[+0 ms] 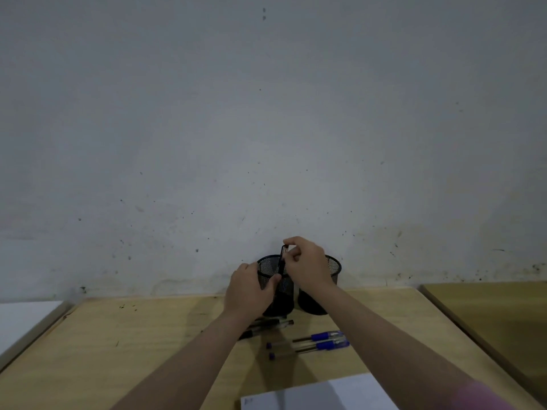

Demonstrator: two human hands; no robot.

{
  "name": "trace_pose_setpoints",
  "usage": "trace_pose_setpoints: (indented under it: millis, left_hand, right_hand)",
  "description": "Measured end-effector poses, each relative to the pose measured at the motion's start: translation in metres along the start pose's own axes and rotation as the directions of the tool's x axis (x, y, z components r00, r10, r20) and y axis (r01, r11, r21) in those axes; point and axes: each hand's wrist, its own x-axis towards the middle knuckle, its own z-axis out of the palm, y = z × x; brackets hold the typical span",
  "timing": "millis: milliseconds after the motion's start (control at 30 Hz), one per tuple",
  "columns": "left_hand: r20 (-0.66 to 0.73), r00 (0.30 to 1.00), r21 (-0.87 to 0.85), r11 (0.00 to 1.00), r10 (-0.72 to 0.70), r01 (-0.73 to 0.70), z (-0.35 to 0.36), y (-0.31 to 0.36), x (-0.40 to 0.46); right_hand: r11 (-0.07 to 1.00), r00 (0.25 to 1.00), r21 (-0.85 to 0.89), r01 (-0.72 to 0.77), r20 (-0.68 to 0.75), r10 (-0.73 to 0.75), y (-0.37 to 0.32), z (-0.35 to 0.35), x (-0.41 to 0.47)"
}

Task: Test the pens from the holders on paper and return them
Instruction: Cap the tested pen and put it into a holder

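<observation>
— Pens, then: what are they like?

— One black pen [281,263] stands nearly upright in the left mesh holder [273,284], its top pinched by the right hand [306,266]. The left hand [248,291] curls round that holder's side, thumb on the wire wall.

— And the holders?

— Two round cups of black wire mesh, side by side against a scuffed grey wall [266,128]. The right mesh holder [331,279] is half hidden behind the right wrist.

— Anything on the desk?

— Pale wood-grain desk [133,350]. Black pens [268,327] lie just in front of the holders, partly under the left forearm, so I cannot count them. Two blue pens [321,341] with clear barrels lie to their right. White paper [319,393] is cut off at the bottom edge; a faint mark on it is too small to read.
</observation>
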Motion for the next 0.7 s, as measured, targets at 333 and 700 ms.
trace_pose_setpoints:
  millis: [333,700]
  left_hand:
    - [0.163,0.986,0.125,0.992,-0.047,0.026,-0.024,0.011,0.001]
    - [0.188,0.981,0.310,0.951,-0.056,-0.006,-0.087,-0.020,-0.103]
  right_hand:
    - [0.948,0.990,-0.305,0.089,0.129,-0.052,-0.007,-0.014,-0.008]
    - [0.949,0.953,-0.233,0.212,0.263,-0.149,-0.061,-0.011,-0.064]
